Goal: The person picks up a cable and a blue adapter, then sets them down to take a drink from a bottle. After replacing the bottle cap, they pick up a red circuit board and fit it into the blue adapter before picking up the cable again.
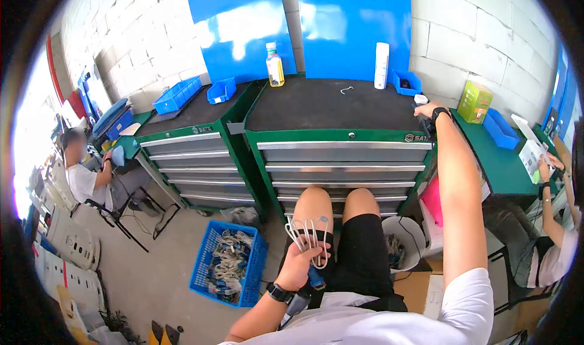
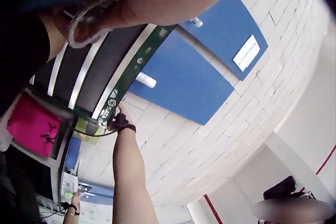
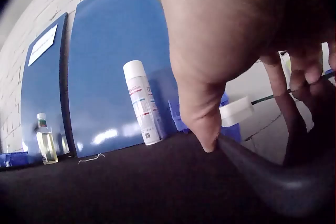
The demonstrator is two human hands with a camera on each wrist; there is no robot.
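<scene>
My left hand [image 1: 296,268] grips a looped white cable with a blue connector [image 1: 316,279] hanging below the fingers, above my lap. In the left wrist view, a pale loop of the cable [image 2: 75,30] shows beside that hand. My right hand [image 1: 427,110] reaches to the right corner of the green tool cabinet [image 1: 340,136]. In the right wrist view, its thumb presses a black raised edge [image 3: 273,174] of the cabinet top, with the other fingers bent over the far side. A small white round object [image 3: 237,111] shows just behind the thumb.
On the black top stand a white spray can [image 1: 381,65] and a bottle of yellow liquid [image 1: 275,65]; a short white hook-like piece [image 1: 347,90] lies there. A blue basket of cables [image 1: 258,266] and a white bin [image 1: 418,235] flank my legs. People sit at both sides.
</scene>
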